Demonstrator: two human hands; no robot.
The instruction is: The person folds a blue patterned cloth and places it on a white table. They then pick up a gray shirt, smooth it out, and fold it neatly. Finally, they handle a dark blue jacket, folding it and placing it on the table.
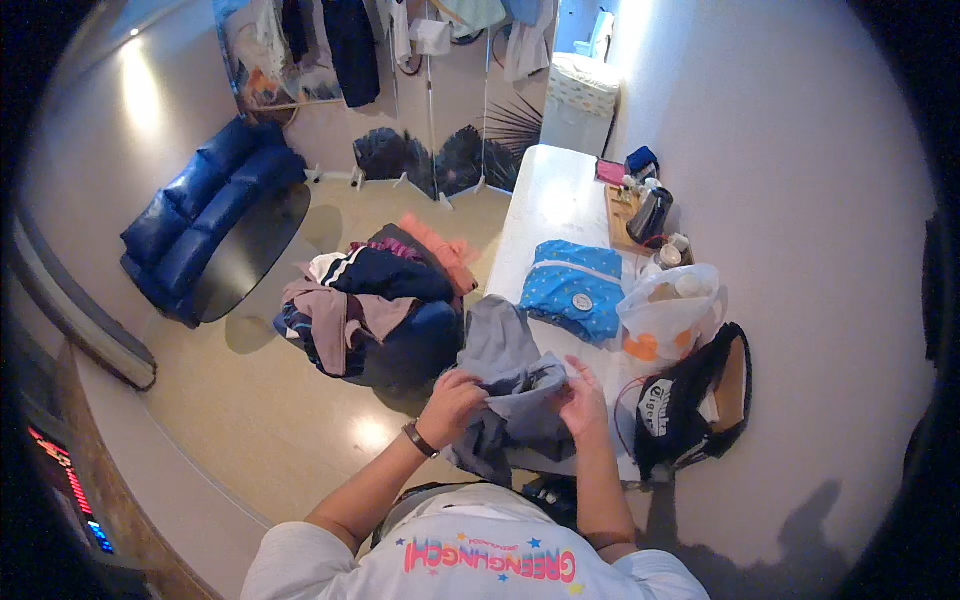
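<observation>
A crumpled grey garment (pixel 502 345) lies over the near end of the white table (pixel 517 225), part of it hanging past the edge. My left hand (pixel 454 405) grips its edge on the left side, fingers bent onto the cloth. My right hand (pixel 583 396) pinches the same garment at its right side between thumb and fingers. Just beyond, a folded blue patterned garment (pixel 574 289) with a pale band and a round patch lies on the table. To the left, a heap of mixed clothes (pixel 375 300) rests on a dark seat.
Along the table's right side are a plastic bag (pixel 667 311), a black bag (pixel 679 409), a dark jug (pixel 650 215) on a wooden tray (pixel 619 225), and a pink item (pixel 610 172). A blue sofa (pixel 202 202) and dark oval table (pixel 255 255) stand at the left. Clothes racks stand at the back.
</observation>
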